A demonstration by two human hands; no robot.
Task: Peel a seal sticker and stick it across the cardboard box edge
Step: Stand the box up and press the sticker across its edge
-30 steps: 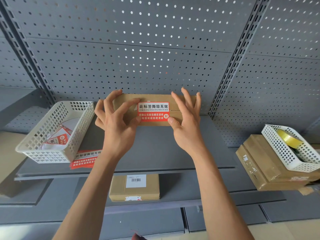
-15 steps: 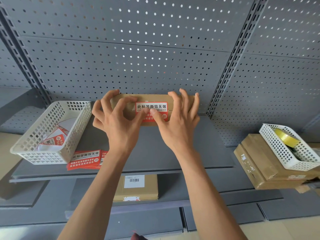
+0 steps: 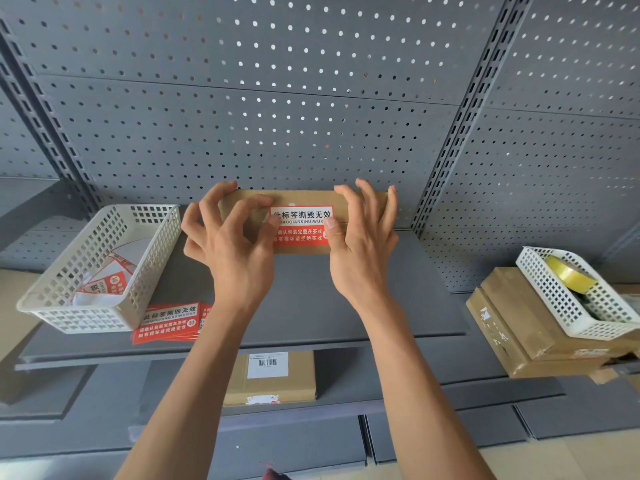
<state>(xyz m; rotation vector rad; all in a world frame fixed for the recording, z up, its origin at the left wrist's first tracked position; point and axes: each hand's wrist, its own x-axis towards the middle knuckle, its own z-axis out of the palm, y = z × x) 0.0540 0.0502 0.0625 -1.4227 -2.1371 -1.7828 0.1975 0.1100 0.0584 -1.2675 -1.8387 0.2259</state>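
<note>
You had the seal sticker (image 3: pixel 300 226) laid over the cardboard box (image 3: pixel 304 216), which sat at the back edge of the shelf (image 3: pixel 311 306), near its middle, against the pegboard. Your left hand (image 3: pixel 230 251) and right hand (image 3: pixel 362 252) flanked the sticker with fingers spread and curled over the box top, grasping nothing; each thumb pressed on an end of the sticker at the fold line.

To finish this step well, you would have wanted to run both thumbs outward along the box edge, then down the front face, so the sticker bent sharply over the corner without trapping air. Firm pressure at the ends mattered most, since those lift first. Bracing the box with the other fingers would have kept it from sliding back.

The sticker was a red rectangle with a white band of black characters on the box top and white characters on red down the front. It looked straight and flat, though its ends were hidden under your thumbs, so I could not tell whether they had fully bonded.
</note>
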